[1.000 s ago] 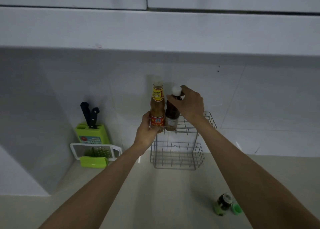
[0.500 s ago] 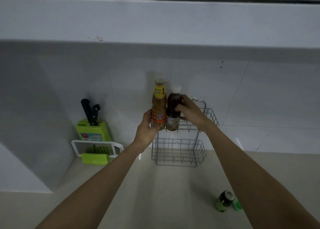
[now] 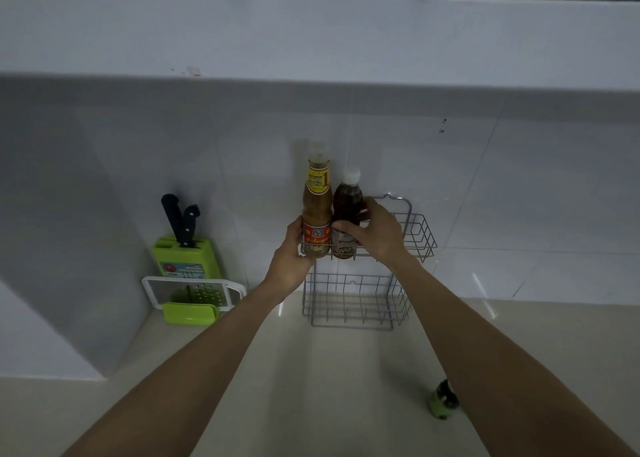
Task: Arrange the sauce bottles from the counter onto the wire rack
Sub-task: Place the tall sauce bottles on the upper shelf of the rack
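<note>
A two-tier grey wire rack [image 3: 420, 235] stands against the tiled wall. On the left end of its upper shelf stand two bottles side by side: a tall brown sauce bottle with a yellow and red label [image 3: 316, 203] and a shorter dark sauce bottle with a white cap [image 3: 347, 200]. My left hand [image 3: 290, 254] holds the base of the tall bottle from the left. My right hand [image 3: 377, 229] wraps the lower body of the dark bottle from the right. A small green-capped bottle [image 3: 442, 400] stands on the counter at the lower right, partly hidden by my right forearm.
A green knife block [image 3: 185, 257] with two black-handled knives stands at the left by the wall. A white-framed grater [image 3: 194, 294] leans in front of it. The rack's lower shelf [image 3: 349, 309] holds nothing. A white cabinet overhang runs above.
My right hand has slid down from the dark bottle's cap to its lower body. Both bottles now sit lower, down in the upper shelf.
</note>
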Action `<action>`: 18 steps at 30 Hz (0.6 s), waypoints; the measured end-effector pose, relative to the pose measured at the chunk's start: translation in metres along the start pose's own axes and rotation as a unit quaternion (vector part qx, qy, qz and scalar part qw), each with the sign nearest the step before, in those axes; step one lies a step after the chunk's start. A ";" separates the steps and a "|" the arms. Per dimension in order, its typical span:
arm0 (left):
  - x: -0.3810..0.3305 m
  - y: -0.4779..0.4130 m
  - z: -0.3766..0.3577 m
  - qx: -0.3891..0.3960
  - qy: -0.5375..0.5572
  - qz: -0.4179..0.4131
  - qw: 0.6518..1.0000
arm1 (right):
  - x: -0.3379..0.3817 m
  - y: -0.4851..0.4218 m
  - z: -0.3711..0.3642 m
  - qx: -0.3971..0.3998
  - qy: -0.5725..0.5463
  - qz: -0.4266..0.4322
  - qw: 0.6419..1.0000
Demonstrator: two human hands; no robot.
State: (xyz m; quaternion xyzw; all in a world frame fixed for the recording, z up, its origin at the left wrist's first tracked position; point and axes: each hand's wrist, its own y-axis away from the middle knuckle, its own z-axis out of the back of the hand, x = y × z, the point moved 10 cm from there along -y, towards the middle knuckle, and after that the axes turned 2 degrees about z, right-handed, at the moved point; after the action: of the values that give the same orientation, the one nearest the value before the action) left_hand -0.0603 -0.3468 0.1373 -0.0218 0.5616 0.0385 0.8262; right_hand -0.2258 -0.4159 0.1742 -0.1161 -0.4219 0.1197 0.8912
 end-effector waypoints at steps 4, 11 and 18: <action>-0.001 -0.001 -0.003 0.004 -0.013 0.003 1.000 | -0.004 0.001 -0.002 -0.010 0.002 -0.007 1.000; 0.004 0.010 -0.003 -0.002 -0.042 -0.002 0.999 | 0.000 0.023 0.006 -0.041 -0.055 0.011 0.998; 0.078 0.050 -0.009 0.013 -0.032 0.057 0.998 | -0.051 0.144 -0.061 0.235 0.018 -0.002 0.972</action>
State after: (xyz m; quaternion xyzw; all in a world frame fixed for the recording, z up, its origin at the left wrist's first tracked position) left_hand -0.0447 -0.2942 0.0617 0.0223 0.5358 0.0792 0.8403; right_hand -0.2256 -0.3019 0.0553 0.0955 -0.3657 0.2119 0.9012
